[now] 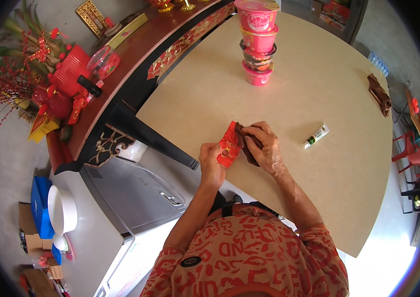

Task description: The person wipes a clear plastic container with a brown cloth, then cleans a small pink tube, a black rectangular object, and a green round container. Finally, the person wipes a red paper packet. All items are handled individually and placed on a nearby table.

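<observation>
Left hand [211, 166] pinches the red packet [229, 145] by its lower edge; right hand [263, 146] curls over it, fingers gripping a brown piece [247, 146], near the tube [316, 136].

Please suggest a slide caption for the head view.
Both hands, left hand and right hand, hold a red packet over a beige table.

Bare tabletop [319, 89] between cup stack [258, 42], tube [316, 136].
</observation>
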Action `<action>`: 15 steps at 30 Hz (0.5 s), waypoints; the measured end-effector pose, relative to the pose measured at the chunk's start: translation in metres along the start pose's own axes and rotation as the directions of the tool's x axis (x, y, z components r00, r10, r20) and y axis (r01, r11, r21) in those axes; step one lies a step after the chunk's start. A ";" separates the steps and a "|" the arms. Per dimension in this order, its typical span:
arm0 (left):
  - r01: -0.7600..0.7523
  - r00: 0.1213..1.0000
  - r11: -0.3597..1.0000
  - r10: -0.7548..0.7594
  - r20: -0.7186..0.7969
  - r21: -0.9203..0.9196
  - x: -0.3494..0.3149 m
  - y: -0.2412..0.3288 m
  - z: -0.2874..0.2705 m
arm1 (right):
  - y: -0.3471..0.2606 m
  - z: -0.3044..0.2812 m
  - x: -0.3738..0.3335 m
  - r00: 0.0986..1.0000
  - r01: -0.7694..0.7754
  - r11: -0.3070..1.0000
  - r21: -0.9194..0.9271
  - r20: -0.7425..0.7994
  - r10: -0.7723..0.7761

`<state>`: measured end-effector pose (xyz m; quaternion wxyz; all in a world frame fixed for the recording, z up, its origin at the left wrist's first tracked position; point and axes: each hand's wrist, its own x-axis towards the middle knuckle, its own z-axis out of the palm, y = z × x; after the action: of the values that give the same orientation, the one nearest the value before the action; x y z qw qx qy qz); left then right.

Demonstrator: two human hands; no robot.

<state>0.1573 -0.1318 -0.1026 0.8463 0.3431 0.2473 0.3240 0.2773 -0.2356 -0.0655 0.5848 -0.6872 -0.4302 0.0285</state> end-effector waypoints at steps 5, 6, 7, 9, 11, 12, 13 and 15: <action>0.137 0.983 0.982 -0.118 0.144 -0.128 -0.006 0.001 0.007 | 0.013 0.004 -0.005 0.981 0.163 0.947 -0.276 -0.057 -0.185; 0.212 0.962 0.960 -0.172 0.212 -0.182 -0.005 0.004 0.007 | 0.011 0.002 -0.004 0.975 0.201 0.934 -0.296 -0.035 -0.221; 0.290 0.933 0.929 -0.221 0.282 -0.231 -0.003 0.009 0.008 | 0.009 0.001 -0.003 0.967 0.238 0.919 -0.316 -0.013 -0.255; 0.445 0.855 0.842 -0.297 0.424 -0.306 -0.001 0.015 0.011 | 0.008 -0.002 -0.002 0.950 0.301 0.900 -0.315 0.015 -0.313; 0.436 0.860 0.867 -0.324 0.393 -0.240 0.005 0.008 0.009 | 0.006 -0.004 0.000 0.932 0.358 0.887 -0.293 0.058 -0.357; 0.432 0.863 0.878 -0.336 0.377 -0.206 0.007 0.005 0.009 | 0.005 -0.004 0.001 0.925 0.375 0.876 -0.303 0.065 -0.374; 0.437 0.858 0.876 -0.336 0.388 -0.206 0.006 0.004 0.012 | 0.004 -0.004 0.001 0.919 0.389 0.866 -0.314 0.071 -0.387; 0.445 0.848 0.872 -0.336 0.411 -0.206 0.004 0.004 0.020 | 0.000 -0.004 0.001 0.906 0.419 0.843 -0.337 0.103 -0.410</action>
<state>0.1713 -0.1345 -0.0879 0.9666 0.2092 0.1017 0.1072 0.2802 -0.2374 -0.0637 0.4389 -0.6708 -0.5741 -0.1665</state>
